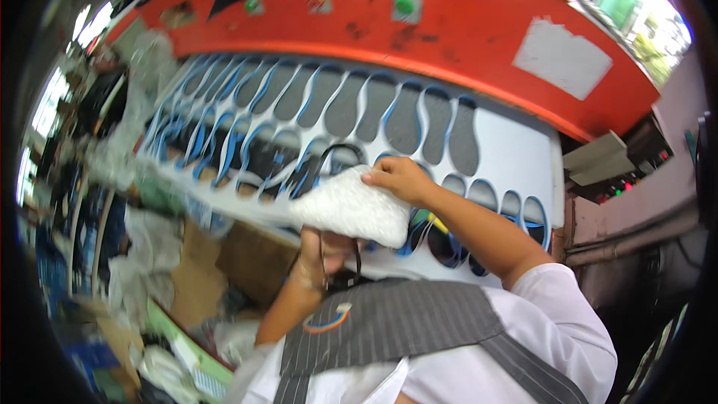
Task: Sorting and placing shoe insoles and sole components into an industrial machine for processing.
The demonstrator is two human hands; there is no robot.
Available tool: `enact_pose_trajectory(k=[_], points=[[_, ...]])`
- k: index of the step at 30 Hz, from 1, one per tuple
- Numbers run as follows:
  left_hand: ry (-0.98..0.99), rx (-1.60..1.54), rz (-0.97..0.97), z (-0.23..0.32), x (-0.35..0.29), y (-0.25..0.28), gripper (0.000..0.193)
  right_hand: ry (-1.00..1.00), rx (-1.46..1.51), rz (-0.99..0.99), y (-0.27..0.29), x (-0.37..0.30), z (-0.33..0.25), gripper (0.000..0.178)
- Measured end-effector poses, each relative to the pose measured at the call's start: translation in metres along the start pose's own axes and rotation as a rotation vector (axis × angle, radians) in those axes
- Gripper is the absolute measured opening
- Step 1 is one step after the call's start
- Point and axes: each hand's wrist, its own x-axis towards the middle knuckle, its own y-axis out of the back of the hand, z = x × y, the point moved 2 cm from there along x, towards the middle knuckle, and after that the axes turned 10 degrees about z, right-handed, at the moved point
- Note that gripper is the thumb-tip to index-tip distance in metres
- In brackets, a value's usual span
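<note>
A white piece with a rough, fluffy-looking surface (351, 208) is held up in front of my chest; it is blurred, and I cannot tell its kind. My right hand (396, 178) pinches its upper edge, thumb and fingers together. Beneath it, my left hand (325, 252) is closed against its lower side, the fingers partly hidden behind it. A thin dark strap (357, 260) hangs beside my left hand, and a dark loop (340, 151) rises behind the white piece. Grey shoe soles with blue-and-white rims (404, 121) lie in rows on the table beyond.
The white table (516, 146) is bounded at its far side by a red panel (464, 11) with round buttons, one of them green (404, 6). Crumpled clear plastic (142, 90) lies at the left end. Cardboard (254, 262) and bags are below, to the left.
</note>
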Motion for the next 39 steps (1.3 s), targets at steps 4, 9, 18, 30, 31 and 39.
enact_pose_trajectory(k=[4, 9, 18, 30, 31, 39], points=[[0.187, 0.014, -0.208, 0.03, -0.012, 0.023, 0.1, 0.014, -0.142, 0.588, 0.04, 0.082, 0.029, 0.047], [-0.064, 0.355, -0.363, 0.084, -0.033, 0.023, 0.098, 0.341, 0.179, 0.765, 0.111, 0.114, -0.052, 0.022], [0.162, 0.326, -0.295, 0.102, 0.042, -0.024, 0.062, 0.327, 0.184, 1.204, 0.269, 0.137, -0.246, 0.056], [0.05, 1.029, -0.614, -0.059, 0.128, -0.131, 0.055, 0.232, -0.501, 0.943, 0.217, -0.073, -0.023, 0.053], [-0.019, 1.085, -0.587, -0.084, 0.137, -0.136, 0.06, 0.167, -0.466, 0.919, 0.208, -0.083, -0.01, 0.054], [-0.69, 1.793, -0.446, -0.2, 0.164, -0.192, 0.066, 0.1, -0.632, 0.629, 0.185, -0.123, 0.089, 0.086]])
